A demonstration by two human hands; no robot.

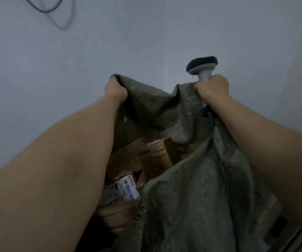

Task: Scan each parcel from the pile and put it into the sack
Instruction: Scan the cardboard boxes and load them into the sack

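At sack (164, 110) rim: both hands gripping.

Dim, bluish, low-contrast wide-angle view with soft motion blur throughout, a pale wall (164, 33) evenly lit with no clear light source, a cable (55, 8) casting a faint shadow on it, the sack's (192, 179) interior dark, and forearms stretched large by edge distortion.

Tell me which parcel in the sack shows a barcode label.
The nearest parcel, low in the sack: white barcode label facing up. The others show plain brown cardboard.
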